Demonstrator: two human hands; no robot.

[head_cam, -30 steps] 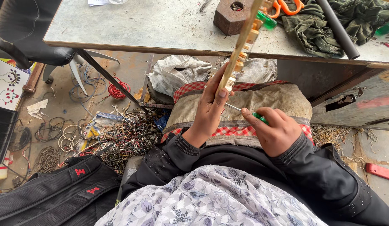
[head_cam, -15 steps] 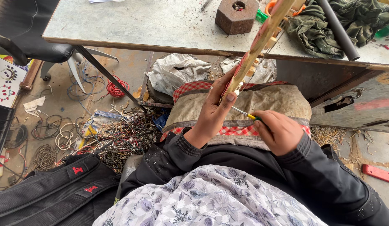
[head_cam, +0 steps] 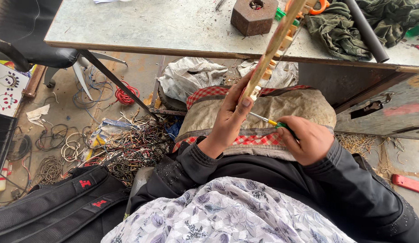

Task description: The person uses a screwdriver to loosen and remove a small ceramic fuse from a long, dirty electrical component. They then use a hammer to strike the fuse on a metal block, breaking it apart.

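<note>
Left hand (head_cam: 227,121) fingers wrapped round long wooden strip (head_cam: 272,45), centre frame (tilted toward counter (head_cam: 151,27)); right hand (head_cam: 308,141) fingers closed on green-handled screwdriver (head_cam: 275,123), tip at strip's lower end.

Rough rusty metal block (head_cam: 254,17)

the long wooden strip (head_cam: 273,47) now tilts farther right over the bench's near edge; the screwdriver (head_cam: 269,121) tip sits closer to its lower end.

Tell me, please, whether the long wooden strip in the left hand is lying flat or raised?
Raised and tilted: the left hand grips the wooden strip at its lower end, and it slants upward over the table edge.
</note>
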